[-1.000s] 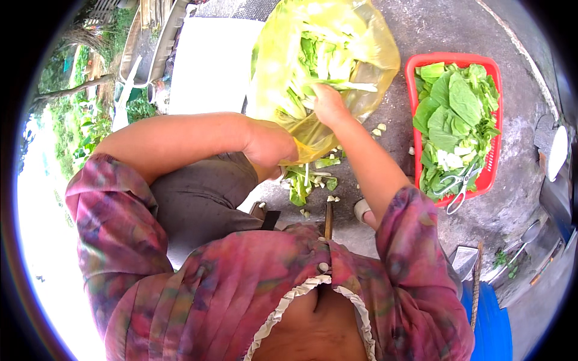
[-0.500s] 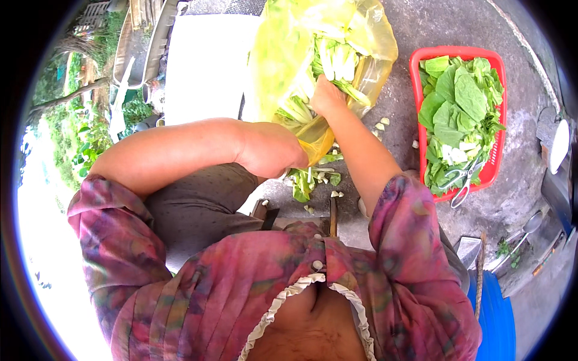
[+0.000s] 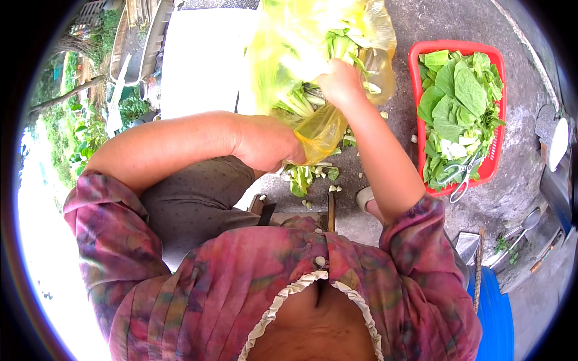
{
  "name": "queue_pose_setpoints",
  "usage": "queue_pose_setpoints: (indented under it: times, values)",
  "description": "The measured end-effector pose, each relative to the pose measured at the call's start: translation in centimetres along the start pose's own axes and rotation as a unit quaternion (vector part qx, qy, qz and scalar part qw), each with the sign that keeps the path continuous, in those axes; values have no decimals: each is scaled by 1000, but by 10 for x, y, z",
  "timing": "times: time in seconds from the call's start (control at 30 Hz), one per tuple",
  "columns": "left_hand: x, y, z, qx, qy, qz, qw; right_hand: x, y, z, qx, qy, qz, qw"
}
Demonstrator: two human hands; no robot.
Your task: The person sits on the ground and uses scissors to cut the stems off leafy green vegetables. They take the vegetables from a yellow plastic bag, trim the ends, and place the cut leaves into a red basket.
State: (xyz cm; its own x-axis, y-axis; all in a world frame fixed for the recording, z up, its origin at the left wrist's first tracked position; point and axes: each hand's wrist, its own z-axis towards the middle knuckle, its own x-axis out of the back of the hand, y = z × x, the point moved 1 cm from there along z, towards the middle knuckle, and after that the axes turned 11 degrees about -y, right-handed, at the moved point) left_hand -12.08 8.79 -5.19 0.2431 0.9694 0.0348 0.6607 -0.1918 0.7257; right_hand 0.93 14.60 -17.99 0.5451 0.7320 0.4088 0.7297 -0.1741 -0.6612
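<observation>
A translucent yellow plastic bag lies open before me, with leafy greens and their pale stalks inside. My left hand is closed on the near edge of the bag. My right hand reaches into the mouth of the bag, its fingers wrapped round a bunch of the greens; the fingertips are partly hidden. Leaf and stalk trimmings lie on the ground just below the bag.
On the right stands a red plastic basket heaped with cut green leaves; scissors rest on its near end. A bright white surface is left of the bag. A ladle and a blue object are at lower right.
My right hand has moved farther away and slightly right within the bag, with the greens shifting along. My left hand has kept its hold on the bag's edge.
</observation>
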Motion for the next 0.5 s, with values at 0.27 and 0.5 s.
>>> queue_pose_setpoints:
  times: [0.27, 0.5]
  values:
    - [7, 16, 0, 82, 6, 16, 997, -114, 55, 22, -73, -146, -20, 986]
    - [0, 11, 5, 95, 5, -18, 995, -111, 57, 26, -114, -229, 0, 967]
